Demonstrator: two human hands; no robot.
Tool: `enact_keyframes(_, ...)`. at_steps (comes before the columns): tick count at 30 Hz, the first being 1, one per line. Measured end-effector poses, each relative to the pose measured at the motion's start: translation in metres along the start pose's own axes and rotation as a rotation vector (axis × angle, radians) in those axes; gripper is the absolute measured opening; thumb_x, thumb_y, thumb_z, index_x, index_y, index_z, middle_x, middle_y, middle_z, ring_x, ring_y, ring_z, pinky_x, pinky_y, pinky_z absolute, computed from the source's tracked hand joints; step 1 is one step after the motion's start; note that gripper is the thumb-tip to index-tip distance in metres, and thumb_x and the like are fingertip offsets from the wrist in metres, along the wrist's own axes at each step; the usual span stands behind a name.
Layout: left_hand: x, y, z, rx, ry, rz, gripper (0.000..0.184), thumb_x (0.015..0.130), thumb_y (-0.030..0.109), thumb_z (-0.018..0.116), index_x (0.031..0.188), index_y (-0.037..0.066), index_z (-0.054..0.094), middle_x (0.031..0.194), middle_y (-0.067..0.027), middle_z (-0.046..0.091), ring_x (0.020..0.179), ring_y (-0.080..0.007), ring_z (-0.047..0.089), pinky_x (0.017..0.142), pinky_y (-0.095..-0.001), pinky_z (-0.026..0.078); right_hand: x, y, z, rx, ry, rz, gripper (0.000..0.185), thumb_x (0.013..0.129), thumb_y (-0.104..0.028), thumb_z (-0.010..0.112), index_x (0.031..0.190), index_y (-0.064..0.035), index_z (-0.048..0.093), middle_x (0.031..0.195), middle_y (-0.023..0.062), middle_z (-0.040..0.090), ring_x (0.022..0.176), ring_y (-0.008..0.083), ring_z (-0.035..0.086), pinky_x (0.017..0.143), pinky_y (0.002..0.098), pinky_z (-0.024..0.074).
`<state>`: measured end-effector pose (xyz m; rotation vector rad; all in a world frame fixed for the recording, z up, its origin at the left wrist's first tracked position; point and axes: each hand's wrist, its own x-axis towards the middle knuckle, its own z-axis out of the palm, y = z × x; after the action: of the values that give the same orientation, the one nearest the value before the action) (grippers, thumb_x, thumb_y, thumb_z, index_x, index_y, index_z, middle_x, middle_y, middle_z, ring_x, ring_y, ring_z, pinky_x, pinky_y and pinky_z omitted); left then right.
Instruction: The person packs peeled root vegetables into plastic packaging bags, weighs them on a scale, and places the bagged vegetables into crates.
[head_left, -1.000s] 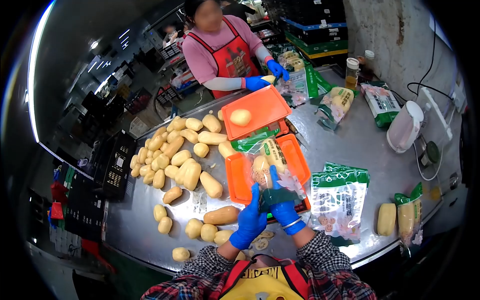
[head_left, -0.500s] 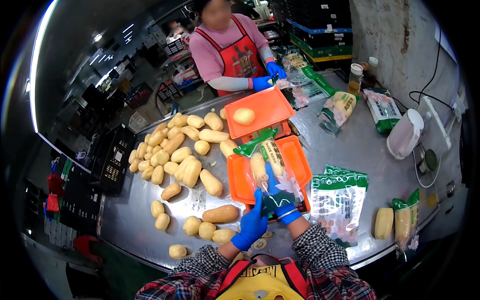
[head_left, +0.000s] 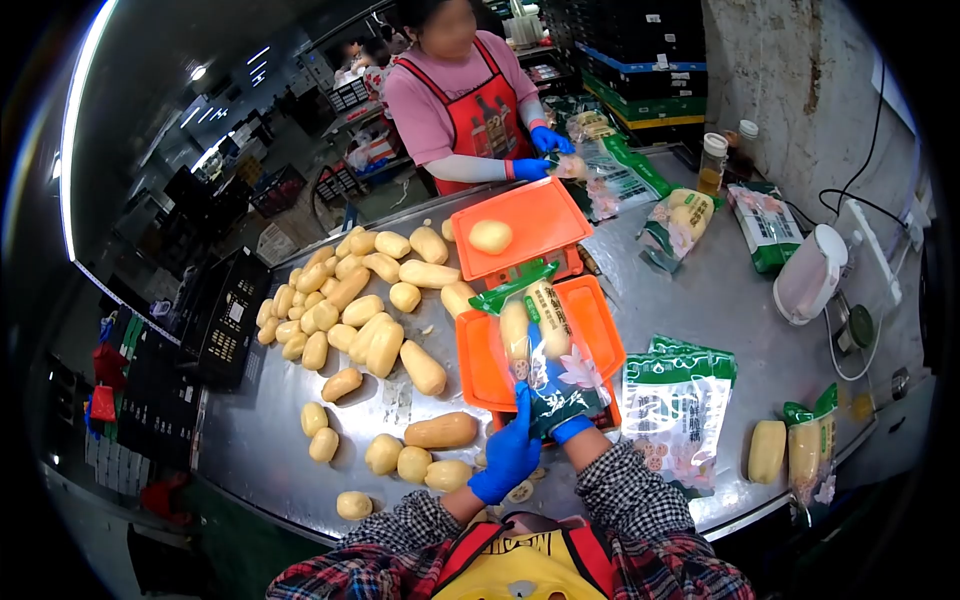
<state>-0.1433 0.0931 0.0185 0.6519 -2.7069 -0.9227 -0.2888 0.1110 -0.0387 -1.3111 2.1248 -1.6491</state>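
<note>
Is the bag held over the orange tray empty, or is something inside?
Something's inside the bag: pale, rounded pieces show through its clear plastic.

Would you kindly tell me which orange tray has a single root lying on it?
The farther tray, by the co-worker: one root lies on it, while the nearer tray sits below the held bag.

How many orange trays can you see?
2. The far tray holds a round pale piece; the near tray is below the filled bag. Others might be hidden underneath.
</note>
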Motion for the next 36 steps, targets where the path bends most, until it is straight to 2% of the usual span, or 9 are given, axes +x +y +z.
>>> enact_keyframes(9, -0.003, -0.009, 0.004, -0.102, 0.014, 0.053, 0.085, 0.078, 0.002, 0.053, 0.151, 0.009, 0.010, 0.130, -0.0222, 0.053, 0.104, -0.0405, 0.060, 0.082, -0.0412, 0.050, -0.004, 0.008, -0.002, -0.029, 0.004, -0.019, 0.047, 0.087, -0.019, 0.061, 0.128, -0.0029, 0.045, 0.101, 0.0102, 0.060, 0.092, 0.0212, 0.059, 0.076, 0.0321, 0.0500)
enact_keyframes(15, -0.003, 0.000, -0.001, -0.160, 0.067, 0.108, 0.084, 0.080, 0.003, 0.053, 0.151, 0.009, 0.010, 0.136, -0.0246, 0.047, 0.107, -0.0412, 0.059, 0.084, -0.0403, 0.049, -0.010, 0.015, 0.001, -0.019, -0.002, -0.022, 0.043, 0.088, -0.018, 0.061, 0.125, -0.0027, 0.047, 0.099, 0.0093, 0.060, 0.092, 0.0203, 0.059, 0.076, 0.0315, 0.0501)
enact_keyframes(18, -0.003, 0.004, -0.004, -0.145, 0.013, 0.046, 0.085, 0.079, -0.001, 0.052, 0.151, 0.009, 0.008, 0.134, -0.0206, 0.050, 0.117, -0.0360, 0.055, 0.092, -0.0381, 0.046, -0.013, 0.020, 0.005, -0.008, -0.003, -0.026, 0.041, 0.088, -0.018, 0.060, 0.123, -0.0027, 0.048, 0.099, 0.0089, 0.060, 0.092, 0.0199, 0.059, 0.075, 0.0312, 0.0501)
enact_keyframes(26, -0.002, -0.018, 0.011, -0.175, 0.108, 0.138, 0.084, 0.079, 0.004, 0.052, 0.151, 0.010, 0.009, 0.131, -0.0220, 0.053, 0.113, -0.0377, 0.057, 0.088, -0.0410, 0.048, -0.014, 0.053, 0.026, 0.216, 0.003, -0.020, 0.036, 0.088, -0.017, 0.059, 0.120, -0.0025, 0.051, 0.097, 0.0077, 0.060, 0.092, 0.0187, 0.059, 0.075, 0.0303, 0.0502)
enact_keyframes(27, -0.002, -0.023, 0.014, -0.195, 0.093, 0.121, 0.084, 0.079, 0.005, 0.052, 0.151, 0.010, 0.010, 0.130, -0.0223, 0.053, 0.111, -0.0383, 0.057, 0.086, -0.0417, 0.049, -0.018, 0.051, 0.020, -0.031, -0.001, -0.095, 0.034, 0.089, -0.017, 0.059, 0.118, -0.0023, 0.052, 0.097, 0.0073, 0.060, 0.091, 0.0178, 0.059, 0.075, 0.0296, 0.0502)
enact_keyframes(30, -0.003, -0.019, 0.008, -0.142, 0.071, 0.094, 0.084, 0.078, 0.006, 0.053, 0.151, 0.010, 0.010, 0.127, -0.0240, 0.055, 0.106, -0.0406, 0.059, 0.082, -0.0435, 0.049, -0.015, 0.056, 0.019, -0.134, -0.078, -0.114, 0.032, 0.089, -0.020, 0.056, 0.116, -0.0031, 0.054, 0.099, 0.0066, 0.060, 0.093, 0.0178, 0.058, 0.079, 0.0312, 0.0478)
enact_keyframes(31, -0.002, -0.017, 0.009, -0.150, 0.105, 0.121, 0.084, 0.079, 0.006, 0.053, 0.151, 0.011, 0.011, 0.123, -0.0249, 0.056, 0.102, -0.0425, 0.060, 0.078, -0.0447, 0.050, -0.015, 0.059, 0.024, -0.064, -0.079, -0.064, 0.034, 0.088, -0.024, 0.056, 0.115, -0.0043, 0.055, 0.100, 0.0068, 0.061, 0.095, 0.0187, 0.058, 0.083, 0.0330, 0.0462)
enact_keyframes(34, -0.004, -0.006, 0.004, -0.169, 0.039, 0.019, 0.085, 0.075, -0.002, 0.052, 0.151, 0.010, 0.015, 0.147, -0.0239, 0.033, 0.120, -0.0400, 0.051, 0.086, -0.0371, 0.048, -0.024, 0.059, 0.036, 0.147, -0.085, 0.102, 0.038, 0.086, -0.034, 0.054, 0.113, -0.0076, 0.057, 0.104, 0.0071, 0.062, 0.102, 0.0214, 0.056, 0.093, 0.0385, 0.0415)
enact_keyframes(36, -0.003, -0.010, 0.007, -0.135, 0.033, -0.012, 0.086, 0.074, -0.002, 0.052, 0.151, 0.011, 0.016, 0.144, -0.0242, 0.036, 0.114, -0.0416, 0.054, 0.083, -0.0387, 0.049, -0.019, 0.053, 0.030, 0.427, -0.102, 0.147, 0.040, 0.086, -0.036, 0.054, 0.114, -0.0078, 0.057, 0.106, 0.0075, 0.062, 0.103, 0.0216, 0.057, 0.095, 0.0396, 0.0413)
